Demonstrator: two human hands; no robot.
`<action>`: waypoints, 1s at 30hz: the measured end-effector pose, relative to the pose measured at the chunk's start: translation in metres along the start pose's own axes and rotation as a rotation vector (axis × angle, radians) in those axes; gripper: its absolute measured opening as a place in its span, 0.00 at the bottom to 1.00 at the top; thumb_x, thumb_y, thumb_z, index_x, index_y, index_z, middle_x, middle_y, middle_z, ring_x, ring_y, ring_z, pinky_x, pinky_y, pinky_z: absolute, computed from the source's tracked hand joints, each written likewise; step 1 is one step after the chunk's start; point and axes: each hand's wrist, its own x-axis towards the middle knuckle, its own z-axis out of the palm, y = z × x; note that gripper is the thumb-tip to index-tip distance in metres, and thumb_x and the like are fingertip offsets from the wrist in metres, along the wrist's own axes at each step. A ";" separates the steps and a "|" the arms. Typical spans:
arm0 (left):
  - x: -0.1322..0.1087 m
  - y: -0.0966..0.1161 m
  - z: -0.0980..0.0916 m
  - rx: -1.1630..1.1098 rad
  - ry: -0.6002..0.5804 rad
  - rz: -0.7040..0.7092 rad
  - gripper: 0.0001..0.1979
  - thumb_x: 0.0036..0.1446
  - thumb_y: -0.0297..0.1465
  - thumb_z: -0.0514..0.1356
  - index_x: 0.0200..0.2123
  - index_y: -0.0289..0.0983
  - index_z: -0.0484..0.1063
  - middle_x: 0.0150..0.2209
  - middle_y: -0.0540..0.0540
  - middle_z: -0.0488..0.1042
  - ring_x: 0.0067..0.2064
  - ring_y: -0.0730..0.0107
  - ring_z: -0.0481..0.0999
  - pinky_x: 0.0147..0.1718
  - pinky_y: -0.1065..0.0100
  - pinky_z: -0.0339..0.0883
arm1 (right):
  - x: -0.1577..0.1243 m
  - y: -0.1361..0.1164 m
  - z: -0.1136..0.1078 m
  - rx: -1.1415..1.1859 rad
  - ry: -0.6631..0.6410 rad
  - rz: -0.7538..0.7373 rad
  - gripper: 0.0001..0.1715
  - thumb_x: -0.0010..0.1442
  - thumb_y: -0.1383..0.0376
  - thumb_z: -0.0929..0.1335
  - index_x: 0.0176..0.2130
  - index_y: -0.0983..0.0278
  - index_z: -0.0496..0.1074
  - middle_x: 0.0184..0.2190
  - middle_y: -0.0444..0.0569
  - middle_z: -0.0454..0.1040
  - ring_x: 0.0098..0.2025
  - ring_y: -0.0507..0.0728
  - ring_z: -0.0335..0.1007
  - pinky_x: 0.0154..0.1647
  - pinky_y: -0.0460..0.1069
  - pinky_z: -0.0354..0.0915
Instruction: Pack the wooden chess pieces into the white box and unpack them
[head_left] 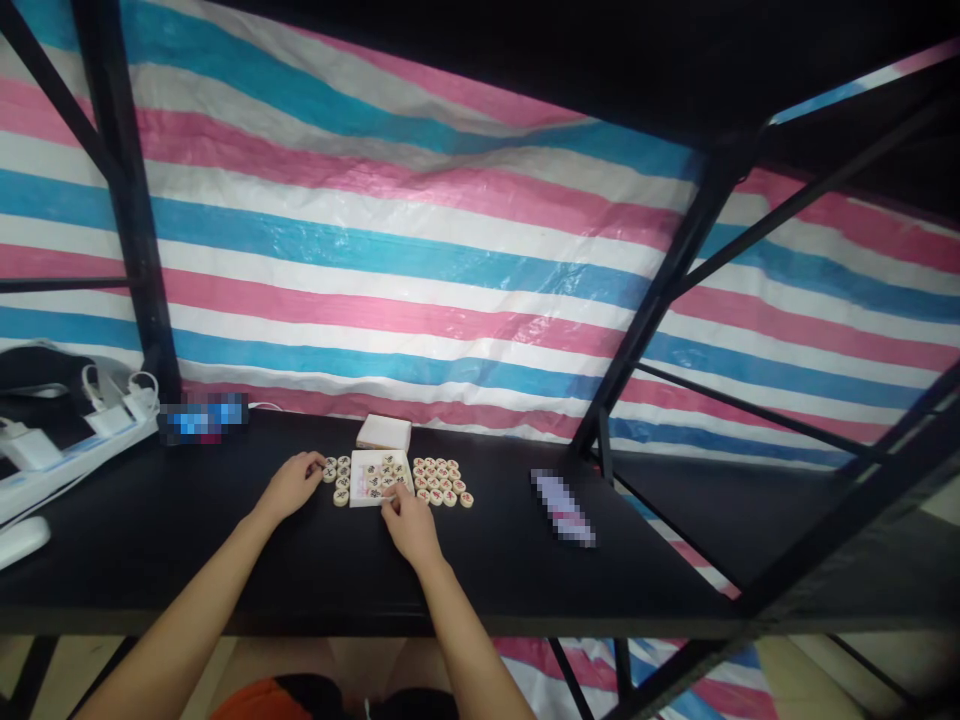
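Observation:
A shallow white box (360, 500) lies on the black desk, holding several round Chinese chess pieces (387, 470) with black characters. Over its near right edge is my right hand (409, 525), fingers closed at a piece whose outline they partly hide. My left hand (295, 485) rests on the desk left of the box. Its fingertips are closed at the side of a Chinese chess piece (330, 474) in a small group with black characters. To the box's right, Chinese chess pieces (436, 482) with red characters sit in rows.
Behind the open box lies a white lid or second box (384, 432). A blurred-out phone-shaped item (562, 508) is on the right. A power strip (82, 450) with chargers and a blurred blue item (204, 418) are left. Black metal posts (645, 320) frame the desk (525, 590).

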 end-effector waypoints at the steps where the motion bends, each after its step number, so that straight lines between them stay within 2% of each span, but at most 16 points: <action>1: -0.001 0.001 -0.001 -0.007 -0.013 0.004 0.11 0.53 0.28 0.53 0.36 0.38 0.74 0.30 0.47 0.74 0.34 0.64 0.73 0.36 0.67 0.65 | 0.000 0.000 0.000 -0.005 0.001 0.001 0.08 0.59 0.67 0.63 0.39 0.60 0.70 0.25 0.42 0.74 0.30 0.53 0.70 0.31 0.43 0.56; 4: -0.004 0.005 -0.001 -0.025 -0.033 0.019 0.09 0.53 0.28 0.54 0.34 0.38 0.74 0.29 0.48 0.75 0.33 0.65 0.72 0.35 0.68 0.64 | -0.001 -0.001 0.000 -0.038 -0.001 -0.018 0.11 0.60 0.66 0.62 0.42 0.60 0.70 0.26 0.43 0.75 0.32 0.53 0.70 0.32 0.44 0.57; 8: -0.006 0.008 -0.004 -0.038 -0.027 0.028 0.11 0.54 0.28 0.53 0.36 0.38 0.75 0.33 0.47 0.75 0.35 0.65 0.72 0.39 0.67 0.64 | -0.003 -0.004 0.001 -0.137 -0.021 -0.066 0.17 0.61 0.65 0.61 0.49 0.58 0.68 0.29 0.45 0.76 0.33 0.55 0.72 0.34 0.45 0.59; 11: -0.008 0.013 -0.007 -0.034 -0.006 0.031 0.12 0.55 0.29 0.52 0.39 0.38 0.74 0.34 0.46 0.74 0.37 0.63 0.72 0.40 0.66 0.64 | -0.004 -0.006 0.001 -0.216 -0.037 -0.095 0.19 0.61 0.65 0.60 0.51 0.57 0.67 0.32 0.47 0.77 0.35 0.56 0.73 0.34 0.46 0.60; 15: -0.014 0.036 -0.009 -0.019 0.015 0.123 0.14 0.58 0.33 0.50 0.40 0.38 0.74 0.37 0.44 0.74 0.42 0.61 0.70 0.43 0.64 0.62 | -0.004 -0.009 0.000 -0.272 -0.048 -0.086 0.21 0.61 0.65 0.60 0.54 0.59 0.65 0.34 0.50 0.77 0.36 0.58 0.74 0.36 0.48 0.62; 18: -0.017 0.066 -0.010 0.064 -0.075 0.248 0.15 0.59 0.36 0.50 0.39 0.40 0.76 0.38 0.43 0.75 0.43 0.59 0.70 0.45 0.62 0.60 | -0.004 -0.010 -0.001 -0.287 -0.070 -0.096 0.22 0.61 0.65 0.60 0.54 0.58 0.65 0.36 0.52 0.77 0.36 0.58 0.74 0.36 0.48 0.62; 22: -0.012 0.096 -0.009 0.199 -0.219 0.236 0.18 0.57 0.41 0.53 0.32 0.39 0.79 0.36 0.39 0.76 0.44 0.53 0.71 0.47 0.59 0.58 | -0.004 -0.011 -0.003 -0.294 -0.085 -0.114 0.23 0.60 0.66 0.60 0.55 0.54 0.65 0.37 0.50 0.77 0.37 0.58 0.74 0.37 0.48 0.62; 26: -0.001 0.101 -0.009 0.231 -0.275 0.166 0.22 0.53 0.47 0.54 0.29 0.37 0.80 0.33 0.37 0.78 0.42 0.49 0.73 0.44 0.58 0.60 | -0.005 -0.010 -0.003 -0.266 -0.067 -0.088 0.21 0.60 0.66 0.61 0.52 0.58 0.66 0.36 0.51 0.77 0.36 0.58 0.73 0.36 0.48 0.62; 30: 0.010 0.099 -0.010 0.231 -0.367 0.097 0.22 0.51 0.47 0.55 0.24 0.36 0.78 0.29 0.37 0.78 0.37 0.52 0.76 0.38 0.61 0.62 | -0.003 -0.007 -0.004 -0.185 -0.043 -0.078 0.18 0.60 0.65 0.61 0.50 0.58 0.68 0.33 0.48 0.77 0.36 0.57 0.72 0.35 0.46 0.60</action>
